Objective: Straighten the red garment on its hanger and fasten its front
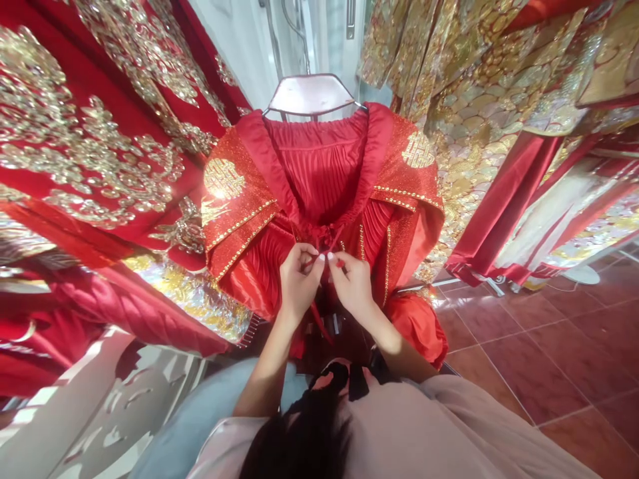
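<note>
A red garment (pixel 319 166) with pleated lining and gold-sequinned shoulder panels hangs in front of me on a hanger (pixel 309 96). My left hand (pixel 298 279) and my right hand (pixel 352 283) meet at its front opening, just below the collar. Both hands are closed in a pinch on a thin red tie cord (pixel 327 261) of the garment. A loose end of red cord (pixel 319 322) hangs down between my wrists.
Red garments with heavy gold embroidery (pixel 90 153) hang close on the left. Gold and red robes (pixel 489 100) hang on the right. Reddish-brown floor tiles (pixel 549 359) lie at the lower right. A white carved piece (pixel 100 406) sits at the lower left.
</note>
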Available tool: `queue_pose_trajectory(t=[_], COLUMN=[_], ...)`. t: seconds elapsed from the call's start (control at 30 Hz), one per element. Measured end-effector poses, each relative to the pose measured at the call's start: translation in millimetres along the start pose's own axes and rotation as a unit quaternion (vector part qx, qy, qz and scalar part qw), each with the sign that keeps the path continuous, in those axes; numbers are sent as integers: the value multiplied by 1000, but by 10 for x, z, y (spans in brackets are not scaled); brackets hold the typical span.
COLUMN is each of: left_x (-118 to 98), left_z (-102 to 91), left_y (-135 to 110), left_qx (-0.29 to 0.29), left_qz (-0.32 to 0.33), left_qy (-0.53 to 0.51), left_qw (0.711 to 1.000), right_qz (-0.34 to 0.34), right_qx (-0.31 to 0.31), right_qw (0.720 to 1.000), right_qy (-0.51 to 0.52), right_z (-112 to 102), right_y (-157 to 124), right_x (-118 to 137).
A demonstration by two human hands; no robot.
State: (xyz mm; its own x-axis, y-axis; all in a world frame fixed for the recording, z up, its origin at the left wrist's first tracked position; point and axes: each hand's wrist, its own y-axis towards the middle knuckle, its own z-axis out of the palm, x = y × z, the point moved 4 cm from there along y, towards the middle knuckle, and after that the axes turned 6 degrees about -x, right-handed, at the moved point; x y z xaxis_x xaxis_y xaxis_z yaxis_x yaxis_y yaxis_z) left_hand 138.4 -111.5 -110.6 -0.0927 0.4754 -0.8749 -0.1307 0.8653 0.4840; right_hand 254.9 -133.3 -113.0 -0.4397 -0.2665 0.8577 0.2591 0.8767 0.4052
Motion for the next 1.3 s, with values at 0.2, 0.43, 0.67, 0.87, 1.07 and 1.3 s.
queue_pose_trajectory(t=[0.2, 0.43, 0.67, 0.87, 1.07, 1.3], left_x=[7, -8, -177, -387, -312, -472], left_z=[1, 12, -7, -474, -719, -547], left_y=[-7, 3, 177, 893, 1251, 981], left_qx=[1, 4, 26, -51, -121, -27], left_qz=[-4, -10, -33, 24, -54, -65], left_qy=[3, -8, -76, -132, -211, -262], left_qw=[1000, 1000, 996, 990, 969, 963], right_qz=[-14, -3, 21, -29, -47, -222], right_qx=[-31, -22, -32, -183, -165, -111], right_qw=[999, 1000, 972, 945, 912, 946], right_qy=[1, 14, 233, 270, 372, 209], right_z=[-37, -31, -102, -578, -601, -315], right_y=[7, 9, 257, 930, 1194, 1046], right_x=[17, 11, -33, -189, -360, 140])
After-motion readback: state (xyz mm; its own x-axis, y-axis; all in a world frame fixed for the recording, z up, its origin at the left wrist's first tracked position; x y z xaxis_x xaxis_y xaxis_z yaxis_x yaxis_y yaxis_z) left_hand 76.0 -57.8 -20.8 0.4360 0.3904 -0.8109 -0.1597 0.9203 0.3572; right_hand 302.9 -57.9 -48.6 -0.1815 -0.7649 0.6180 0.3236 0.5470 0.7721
